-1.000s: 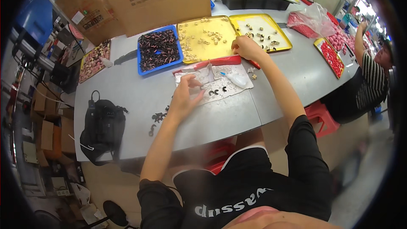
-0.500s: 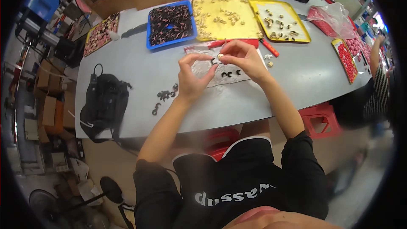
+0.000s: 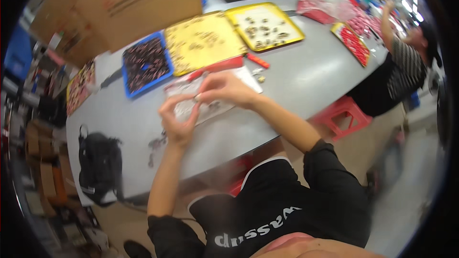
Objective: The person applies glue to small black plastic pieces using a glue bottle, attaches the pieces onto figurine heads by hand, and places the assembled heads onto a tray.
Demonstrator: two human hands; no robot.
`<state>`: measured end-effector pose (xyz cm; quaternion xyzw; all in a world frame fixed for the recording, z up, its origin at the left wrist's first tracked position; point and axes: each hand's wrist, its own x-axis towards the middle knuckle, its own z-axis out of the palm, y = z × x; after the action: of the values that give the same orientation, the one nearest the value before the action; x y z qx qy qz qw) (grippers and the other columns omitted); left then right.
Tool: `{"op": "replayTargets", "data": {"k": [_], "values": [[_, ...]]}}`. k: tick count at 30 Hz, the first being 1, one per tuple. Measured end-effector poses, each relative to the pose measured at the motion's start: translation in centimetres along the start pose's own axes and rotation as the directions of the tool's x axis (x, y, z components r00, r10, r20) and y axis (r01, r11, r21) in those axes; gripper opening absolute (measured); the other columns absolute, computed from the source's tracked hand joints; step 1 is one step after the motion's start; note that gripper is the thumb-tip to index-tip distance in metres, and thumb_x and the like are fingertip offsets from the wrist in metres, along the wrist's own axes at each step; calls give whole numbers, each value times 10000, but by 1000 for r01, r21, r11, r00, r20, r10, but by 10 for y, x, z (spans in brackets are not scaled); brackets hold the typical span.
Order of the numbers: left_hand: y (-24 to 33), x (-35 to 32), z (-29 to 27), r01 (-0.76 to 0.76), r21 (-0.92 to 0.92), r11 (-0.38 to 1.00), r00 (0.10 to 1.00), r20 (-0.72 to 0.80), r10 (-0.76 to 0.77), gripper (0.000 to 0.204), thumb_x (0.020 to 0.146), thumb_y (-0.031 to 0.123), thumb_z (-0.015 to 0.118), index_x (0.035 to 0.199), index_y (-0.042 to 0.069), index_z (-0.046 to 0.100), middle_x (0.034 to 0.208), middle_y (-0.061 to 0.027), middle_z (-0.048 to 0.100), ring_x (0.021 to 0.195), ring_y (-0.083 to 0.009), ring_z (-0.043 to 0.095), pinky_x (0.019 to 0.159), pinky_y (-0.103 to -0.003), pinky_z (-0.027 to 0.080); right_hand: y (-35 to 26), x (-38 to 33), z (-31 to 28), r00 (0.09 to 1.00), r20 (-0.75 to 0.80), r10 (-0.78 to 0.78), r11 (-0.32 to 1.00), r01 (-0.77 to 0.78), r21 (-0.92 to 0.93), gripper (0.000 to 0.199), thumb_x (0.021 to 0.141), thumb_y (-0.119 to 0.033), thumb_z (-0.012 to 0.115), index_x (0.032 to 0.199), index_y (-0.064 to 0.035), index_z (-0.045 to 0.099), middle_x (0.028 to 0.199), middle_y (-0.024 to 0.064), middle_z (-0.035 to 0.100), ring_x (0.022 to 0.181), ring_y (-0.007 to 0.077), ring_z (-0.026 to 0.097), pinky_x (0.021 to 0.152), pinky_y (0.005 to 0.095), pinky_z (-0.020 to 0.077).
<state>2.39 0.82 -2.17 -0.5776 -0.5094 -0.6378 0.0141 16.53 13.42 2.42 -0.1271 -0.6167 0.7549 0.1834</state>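
Observation:
My left hand [image 3: 178,120] and my right hand [image 3: 224,89] meet over a white sheet [image 3: 184,110] on the table. In my right thumb and forefinger is a small pale piece [image 3: 197,98], blurred and mostly covered. My left thumb and forefinger curve in a ring close to it, their tips coming together at the same spot; what they pinch is too small to make out. Small dark curved pieces [image 3: 214,106] lie on the sheet below my right hand. More dark pieces [image 3: 155,147] are loose on the grey table, left of my left wrist.
Beyond the sheet stand a blue tray [image 3: 171,62] of dark pieces, a yellow tray [image 3: 179,43] and a yellow-rimmed tray [image 3: 301,33]. A red marker-like stick [image 3: 258,60] lies right of the sheet. At left is a black bag [image 3: 100,162]. A co-worker [image 3: 401,62] sits at the right.
The view has swung, so the table and trays sit lower and further left. My hands remain together over the sheet, fingertips closer around the small piece.

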Motion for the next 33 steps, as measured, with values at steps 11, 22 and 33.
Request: {"op": "replayTargets", "data": {"k": [11,22,33], "values": [[6,-1,1,5,69,998,1000,3,-5,493,789,-73,682,1122,56,343,1017,-149,566,935,-221,583,889,-350,462,12,-3,-2,998,56,-5,990,-3,141,207,830,-163,709,968,-27,635,936,55,658,885,125,634,788,263,511],[8,1,4,5,-18,1000,999,-39,-5,462,819,-62,658,1103,72,319,1044,-164,563,972,-221,575,903,-347,465,18,0,2,995,85,44,945,-69,321,183,868,-161,677,993,-38,627,957,29,643,873,88,606,719,211,483],[12,0,1,-24,-23,999,999,-47,23,453,828,-48,657,1102,77,320,1042,-162,562,955,-210,571,873,-317,461,20,-1,5,994,106,32,921,-70,383,197,869,-152,677,1013,-31,617,972,40,640,883,105,602,760,224,487]]}}
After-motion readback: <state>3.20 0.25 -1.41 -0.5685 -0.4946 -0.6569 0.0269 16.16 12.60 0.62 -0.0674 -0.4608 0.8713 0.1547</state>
